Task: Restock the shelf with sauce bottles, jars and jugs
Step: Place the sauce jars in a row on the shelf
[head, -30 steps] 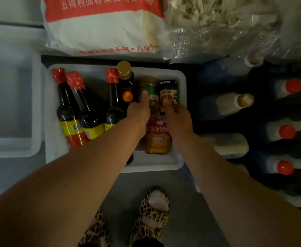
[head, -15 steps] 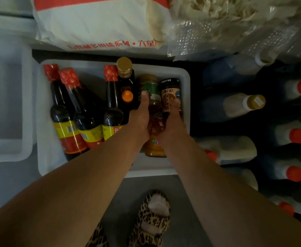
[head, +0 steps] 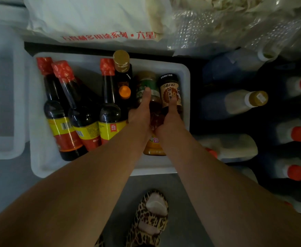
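Both hands have closed in toward each other since the earlier frame, the left hand with its thumb on the green-labelled jar and the right hand with its thumb on the brown-labelled jar. Each seems to grip its jar, though the other fingers are hidden beneath. The jars lie in the white tub on the floor, beside the dark sauce bottles, with white jugs lying off to the right.

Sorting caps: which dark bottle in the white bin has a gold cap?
The dark bottle beside the green-labelled jar; the other three wear red foil caps.
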Demonstrator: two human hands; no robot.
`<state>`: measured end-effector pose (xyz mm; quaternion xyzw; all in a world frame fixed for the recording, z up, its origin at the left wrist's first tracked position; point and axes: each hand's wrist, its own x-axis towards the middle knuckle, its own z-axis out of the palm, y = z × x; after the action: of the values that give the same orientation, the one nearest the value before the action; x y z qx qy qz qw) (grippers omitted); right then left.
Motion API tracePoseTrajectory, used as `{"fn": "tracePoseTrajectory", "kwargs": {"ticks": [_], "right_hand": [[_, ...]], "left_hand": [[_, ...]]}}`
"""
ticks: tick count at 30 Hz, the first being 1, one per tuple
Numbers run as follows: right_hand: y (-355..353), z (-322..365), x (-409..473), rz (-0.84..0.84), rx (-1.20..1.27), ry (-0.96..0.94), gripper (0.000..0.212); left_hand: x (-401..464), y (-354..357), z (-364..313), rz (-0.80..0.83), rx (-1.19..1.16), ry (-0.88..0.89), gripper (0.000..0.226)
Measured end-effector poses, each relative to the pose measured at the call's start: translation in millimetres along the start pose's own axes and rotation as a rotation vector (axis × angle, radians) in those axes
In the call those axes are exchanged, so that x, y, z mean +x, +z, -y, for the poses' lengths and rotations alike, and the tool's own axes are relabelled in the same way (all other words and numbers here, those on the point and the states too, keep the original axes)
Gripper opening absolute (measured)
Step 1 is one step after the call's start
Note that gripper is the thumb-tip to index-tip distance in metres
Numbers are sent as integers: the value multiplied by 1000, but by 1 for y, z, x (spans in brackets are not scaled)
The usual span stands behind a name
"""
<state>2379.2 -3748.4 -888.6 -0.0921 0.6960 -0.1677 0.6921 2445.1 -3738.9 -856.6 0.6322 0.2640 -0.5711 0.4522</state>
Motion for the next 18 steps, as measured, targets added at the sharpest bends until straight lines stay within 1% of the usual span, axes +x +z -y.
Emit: {"fn": "tracePoseTrajectory", "kwargs": {"ticks": [1,2,3,4,5,6,8,9,10,11,13,14,15,17,18], "right_hand": [[1,0,4,27,-22,-22,147],[-1,-2,7,8,62,-21,145],[-4,-1,6,5,140,10,134],[-4,1,-1,-38,201,48,124],[-3,4,-12,-54,265,54,117],[-3,5,-19,-70,265,31,108],[-9,12,-32,-91,230,6,76],[-14,13,-33,-123,213,14,65],[-17,15,-37,-155,187,29,63],[-20,17,-45,-141,160,31,71],[-26,19,-57,-87,153,42,104],[-29,20,-65,-78,161,43,110],[-33,22,-77,-58,181,33,103],[-38,29,-106,-19,239,19,68],[-42,33,-123,-1,268,21,54]], "left_hand": [[-2,0,1,3,-15,-4,94],[-3,0,1,6,-31,-8,94],[-3,0,2,6,-51,-14,94],[-4,-1,2,4,-74,-20,94],[-5,-1,3,4,-92,-23,96],[-6,-2,5,7,-100,-22,96],[-11,-4,9,4,-101,-18,92],[-15,-6,10,9,-99,-27,88],[-20,-9,12,24,-94,-42,86],[-26,-11,12,42,-92,-61,85],[-40,-17,15,83,-85,-91,85],[-49,-20,16,96,-88,-91,81],[-61,-23,16,96,-91,-79,74],[-85,-31,15,120,-84,-61,63],[-99,-35,13,152,-80,-58,62]]}}
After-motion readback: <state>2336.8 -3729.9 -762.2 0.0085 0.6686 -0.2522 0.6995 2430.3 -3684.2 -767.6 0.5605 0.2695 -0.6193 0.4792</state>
